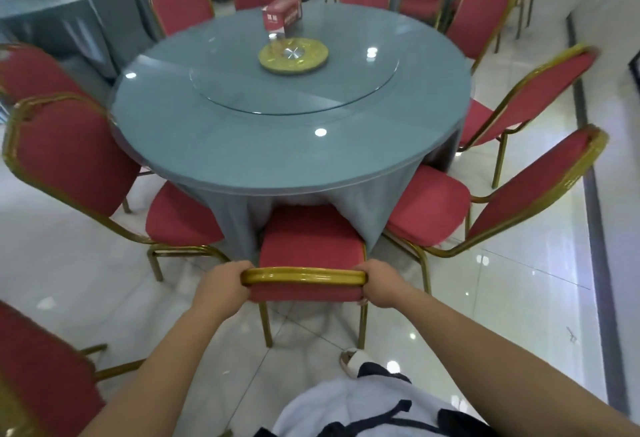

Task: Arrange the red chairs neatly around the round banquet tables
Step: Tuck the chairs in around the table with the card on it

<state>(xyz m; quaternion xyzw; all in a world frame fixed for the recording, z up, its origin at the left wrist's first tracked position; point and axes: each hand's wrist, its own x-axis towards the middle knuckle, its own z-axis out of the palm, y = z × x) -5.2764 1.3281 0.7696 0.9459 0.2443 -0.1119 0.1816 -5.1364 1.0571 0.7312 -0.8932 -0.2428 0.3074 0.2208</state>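
A: Where does the chair being handled stand?

B: The near red chair [310, 249] sits at the closest edge of the round counter [277, 145], its seat front tucked under the hanging grey-blue cloth, its gold top rail facing the person.

A: And each grip?

B: The left hand [221, 286] curls round the left end of that rail; the right hand [381, 287] curls round the right end. Both pinch the chair back, fingers wrapped over the frame.

A: Its neighbours?

B: A left chair [79, 159] stands just beside it, angled toward the counter, and a right chair [491, 201] likewise on the other side, its seat close to the cloth. More red chairs ring the far rim.

A: Anything on the counter?

B: A glass turntable [294, 86] lies in the middle, carrying a gold disc [293, 54]; a red box [282, 15] stands just behind the disc.

A: Below?

B: Glossy white floor tiles [519, 280], and one slippered foot [353, 360] near the chair's right rear leg.
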